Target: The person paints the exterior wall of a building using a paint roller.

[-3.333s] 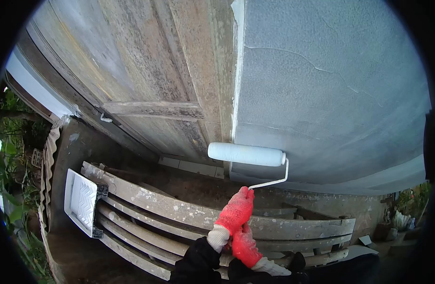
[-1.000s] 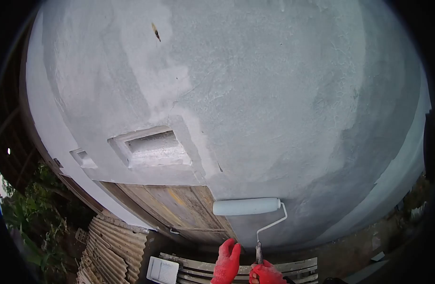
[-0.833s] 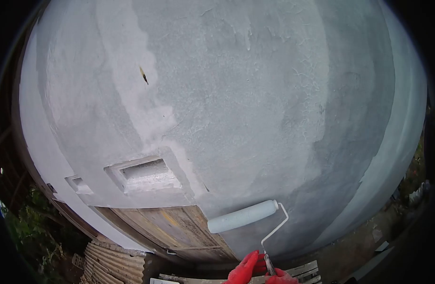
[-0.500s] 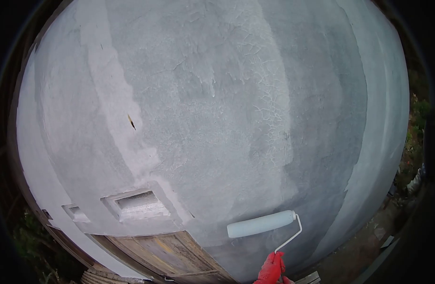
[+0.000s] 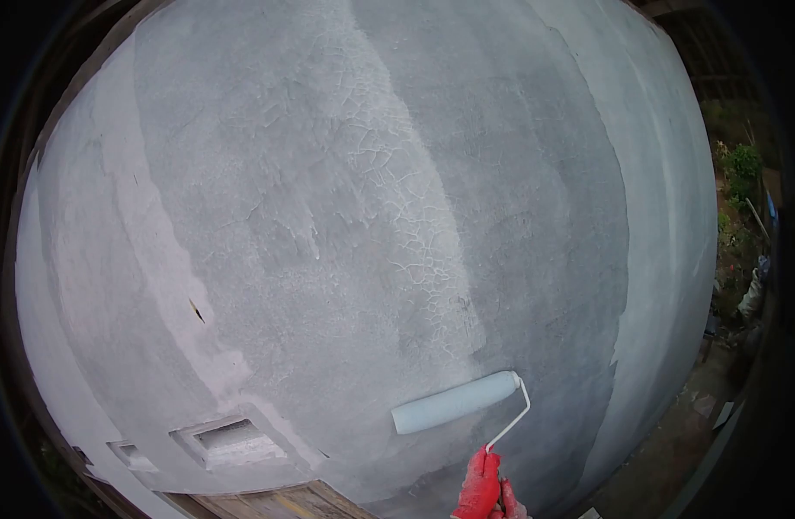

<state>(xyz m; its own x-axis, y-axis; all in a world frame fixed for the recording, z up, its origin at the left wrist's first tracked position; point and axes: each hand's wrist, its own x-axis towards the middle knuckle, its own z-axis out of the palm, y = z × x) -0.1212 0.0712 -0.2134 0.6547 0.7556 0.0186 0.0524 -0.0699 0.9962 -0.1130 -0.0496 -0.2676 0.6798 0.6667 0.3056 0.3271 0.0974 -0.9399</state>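
Observation:
A paint roller [image 5: 456, 402] with a pale, whitish-blue sleeve rests against the grey wall [image 5: 346, 259], in the lower middle of the head view. Its thin white wire frame bends down from the sleeve's right end to the grip. In a red glove, my left hand [image 5: 478, 486] is closed round the handle just under the wire. My right hand [image 5: 511, 502], gloved in red with whitish smears, appears beside and slightly below it, also closed at the handle. The bottom edge of the view cuts off both hands, and the handle's lower part is hidden.
The wall has cracked, flaking paint and lighter strips. Two small recessed openings, the larger a vent [image 5: 237, 443], sit at lower left above a wooden door [image 5: 281, 503]. A small slit [image 5: 197, 311] marks the wall. Plants [image 5: 743, 164] and debris lie beyond its right edge.
The camera view has turned to the right, so the wall, vent and door appear lower and further left. The roller sits slightly higher and further left in view, still held.

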